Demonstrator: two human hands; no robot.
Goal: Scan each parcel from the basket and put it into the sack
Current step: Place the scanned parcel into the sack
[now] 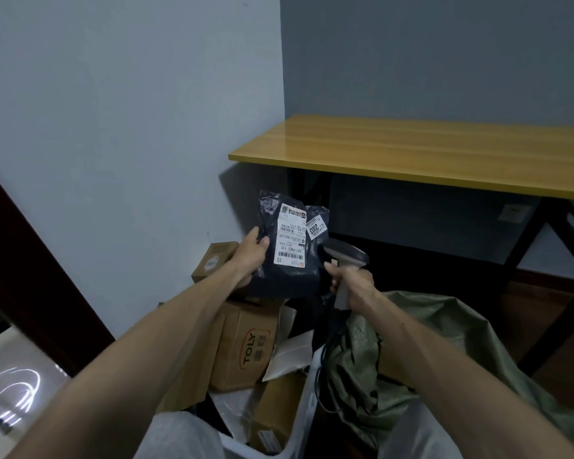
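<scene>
Hands: left hand (251,256) grips dark parcel (289,256); right hand (352,286) grips scanner (345,254) beside it.

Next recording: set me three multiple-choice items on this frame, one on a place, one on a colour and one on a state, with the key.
1. Where is the dark parcel?
A. on the floor
B. tucked under an arm
C. up in the left hand, above the cardboard boxes

2. What colour is the table top?
A. white
B. yellow
C. red

3. What is the right hand doing?
A. hanging open
B. gripping the grey scanner
C. pressing flat on the wall

Key:
1 C, since the thumb and fingers pinch the parcel's left edge and the boxes lie below it.
2 B, since the glossy top is plainly yellow.
3 B, since the fingers wrap the scanner's handle and its head sits next to the parcel.
</scene>
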